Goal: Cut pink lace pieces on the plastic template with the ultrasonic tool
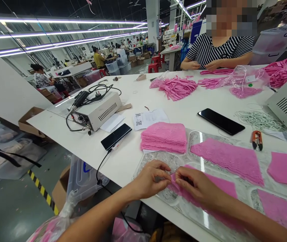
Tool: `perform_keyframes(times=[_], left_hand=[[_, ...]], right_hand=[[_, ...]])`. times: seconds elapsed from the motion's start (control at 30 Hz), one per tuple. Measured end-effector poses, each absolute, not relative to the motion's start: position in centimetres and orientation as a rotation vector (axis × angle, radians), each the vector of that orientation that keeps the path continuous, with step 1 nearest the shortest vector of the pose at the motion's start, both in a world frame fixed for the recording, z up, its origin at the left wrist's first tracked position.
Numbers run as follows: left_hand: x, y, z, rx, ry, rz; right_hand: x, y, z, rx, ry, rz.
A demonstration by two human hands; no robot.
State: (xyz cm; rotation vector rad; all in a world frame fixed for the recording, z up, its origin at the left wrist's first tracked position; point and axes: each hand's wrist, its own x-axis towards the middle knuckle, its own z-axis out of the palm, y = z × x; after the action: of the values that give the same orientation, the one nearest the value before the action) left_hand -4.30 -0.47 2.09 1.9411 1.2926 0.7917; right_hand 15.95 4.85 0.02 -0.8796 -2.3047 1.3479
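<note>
My left hand point(152, 178) is closed, its thumb and fingertips pinched at the left edge of a pink lace fabric piece point(174, 185). Beside it my right hand point(193, 185) pinches the same edge, thumb against curled fingers. More pink fabric point(224, 184) lies under my right hand and forearm; whether it is the same piece or a pile beneath, I cannot tell. A neat stack of pink lace pieces point(163, 137) sits just beyond my hands. Other pink pieces point(230, 158) lie to the right on a clear patterned mat point(196, 137).
Orange-handled thread snips point(256, 140) and a black phone point(221, 121) lie at right. Another phone point(116, 136), on a cable, rests left near a grey box device point(100, 111). Pink strips point(178, 88) are heaped farther back, where a person in a striped top point(219, 52) sits.
</note>
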Motion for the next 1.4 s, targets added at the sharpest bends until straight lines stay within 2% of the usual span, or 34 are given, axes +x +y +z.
perform_keyframes(times=[0.7, 1.0, 1.23, 1.4], left_hand=[[-4.1, -0.5, 2.3, 1.885, 1.363, 0.780], [-4.0, -1.4, 2.9, 1.971, 1.508, 0.736], [-3.9, -2.3, 3.7, 2.317, 1.614, 0.649], [-1.9, -1.8, 4.2, 2.789, 1.228, 0.608]], right_hand=[[16.1, 4.9, 0.3, -0.867, -2.226, 1.424], [16.6, 5.0, 2.4, -0.914, -2.091, 1.502], [19.9, 5.0, 4.9, -0.981, -1.838, 1.619], [23.3, 4.6, 6.0, -1.042, -1.675, 1.576]])
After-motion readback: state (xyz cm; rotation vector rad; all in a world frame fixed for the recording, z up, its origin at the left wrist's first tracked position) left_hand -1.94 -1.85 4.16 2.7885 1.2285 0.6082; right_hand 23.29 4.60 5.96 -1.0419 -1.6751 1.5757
